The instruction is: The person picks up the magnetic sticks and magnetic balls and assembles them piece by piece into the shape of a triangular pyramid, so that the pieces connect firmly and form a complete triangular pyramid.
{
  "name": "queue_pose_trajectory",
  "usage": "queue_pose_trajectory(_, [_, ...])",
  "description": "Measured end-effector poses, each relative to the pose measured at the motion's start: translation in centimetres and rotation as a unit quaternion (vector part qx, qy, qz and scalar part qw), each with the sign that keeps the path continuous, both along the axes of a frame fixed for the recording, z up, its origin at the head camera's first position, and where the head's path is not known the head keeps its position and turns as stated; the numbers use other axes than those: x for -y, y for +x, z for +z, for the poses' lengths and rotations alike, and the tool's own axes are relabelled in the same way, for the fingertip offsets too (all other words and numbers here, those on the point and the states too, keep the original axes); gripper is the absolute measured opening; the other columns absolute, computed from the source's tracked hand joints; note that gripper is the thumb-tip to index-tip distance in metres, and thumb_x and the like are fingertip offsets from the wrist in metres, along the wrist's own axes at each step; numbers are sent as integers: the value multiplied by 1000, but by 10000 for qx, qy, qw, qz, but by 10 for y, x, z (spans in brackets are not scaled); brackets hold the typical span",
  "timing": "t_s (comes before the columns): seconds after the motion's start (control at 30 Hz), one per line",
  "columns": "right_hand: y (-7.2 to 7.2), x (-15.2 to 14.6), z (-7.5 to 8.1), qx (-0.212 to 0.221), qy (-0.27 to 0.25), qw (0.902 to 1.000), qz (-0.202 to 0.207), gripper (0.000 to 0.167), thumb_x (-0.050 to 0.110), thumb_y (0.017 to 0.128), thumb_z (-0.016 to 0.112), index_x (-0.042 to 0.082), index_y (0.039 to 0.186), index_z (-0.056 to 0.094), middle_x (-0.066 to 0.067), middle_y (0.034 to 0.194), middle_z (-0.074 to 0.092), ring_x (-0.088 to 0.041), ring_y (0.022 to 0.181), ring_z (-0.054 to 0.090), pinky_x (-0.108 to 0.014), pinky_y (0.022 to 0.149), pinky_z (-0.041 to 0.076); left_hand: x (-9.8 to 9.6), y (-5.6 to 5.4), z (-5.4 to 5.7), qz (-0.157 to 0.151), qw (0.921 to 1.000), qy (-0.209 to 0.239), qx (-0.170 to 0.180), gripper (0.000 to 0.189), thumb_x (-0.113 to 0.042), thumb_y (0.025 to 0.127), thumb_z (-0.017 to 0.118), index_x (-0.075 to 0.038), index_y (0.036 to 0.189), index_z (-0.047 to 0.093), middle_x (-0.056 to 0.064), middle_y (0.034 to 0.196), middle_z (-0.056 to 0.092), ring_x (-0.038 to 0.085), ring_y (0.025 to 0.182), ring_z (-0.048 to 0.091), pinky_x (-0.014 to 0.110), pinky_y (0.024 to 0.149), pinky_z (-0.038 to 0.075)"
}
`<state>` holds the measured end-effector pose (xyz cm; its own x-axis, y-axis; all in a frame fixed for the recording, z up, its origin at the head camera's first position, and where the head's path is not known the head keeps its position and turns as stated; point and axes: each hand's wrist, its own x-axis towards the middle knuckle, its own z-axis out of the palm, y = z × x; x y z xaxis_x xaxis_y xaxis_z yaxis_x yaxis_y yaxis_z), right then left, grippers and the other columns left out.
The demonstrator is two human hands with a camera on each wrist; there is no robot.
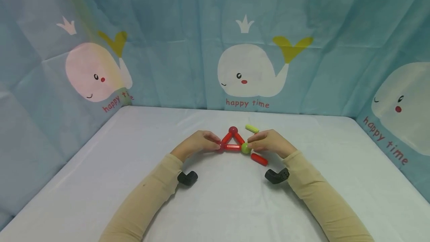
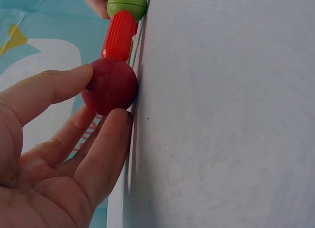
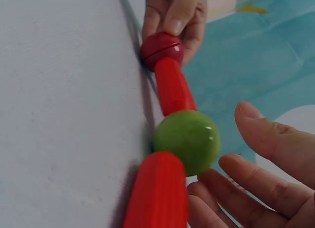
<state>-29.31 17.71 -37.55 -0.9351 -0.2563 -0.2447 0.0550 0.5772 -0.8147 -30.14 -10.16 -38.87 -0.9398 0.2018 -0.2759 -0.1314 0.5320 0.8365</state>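
Observation:
A small triangle of red rods (image 1: 232,147) and balls lies on the white table. Its far corner is a dark red ball (image 1: 233,130). My left hand (image 1: 201,143) pinches the dark red ball (image 2: 110,86) at the left corner between thumb and fingers. At the right corner sits a green ball (image 3: 188,142). Beside it is my right hand (image 1: 270,142), thumb raised off the ball and fingers spread at its side, holding nothing. A loose red rod (image 1: 259,159) lies in front of the right hand, close to the green ball.
A yellow-green rod (image 1: 252,128) lies beyond the right hand, with a bit of something red showing beside it, mostly hidden by that hand. Black devices (image 1: 277,176) sit at both wrists. A blue curtain (image 1: 161,48) with whale prints rises behind the table (image 1: 218,212).

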Motion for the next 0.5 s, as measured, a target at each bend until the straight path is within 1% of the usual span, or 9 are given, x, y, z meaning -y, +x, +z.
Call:
queue_pose_trajectory(0.1, [1,-6,4,-9,-2,10000,-6,43,32,87,76,8,122,70,-9,124,70,-14,96,70,-36,96,54,-1,-1,0,25,10000,50,-24,24,-20,83,79,-17,106,72,2,111,71,19,104,60,35,92,49])
queue_pose_trajectory(0.2, [2,-11,4,59,111,9999,77,46,33,86,77,8,124,69,-10,127,68,-13,93,70,-37,96,53,-2,-1,-1,103,9999,50,-21,24,-20,82,79,-17,106,73,2,112,71,20,106,58,37,95,48])
queue_pose_trajectory(0.33, [6,-17,2,144,328,9991,245,45,33,86,77,9,123,69,-9,125,69,-13,86,70,-36,92,54,-1,0,-1,119,9999,22,4,24,-20,83,79,-17,105,73,2,112,70,21,107,58,38,96,48])
queue_pose_trajectory(0.5, [11,-24,1,223,480,9981,330,44,33,87,76,9,123,69,-8,122,70,-13,85,67,-33,88,54,-1,0,0,53,9999,88,-28,24,-20,82,79,-16,106,73,2,111,70,20,106,57,37,94,48])
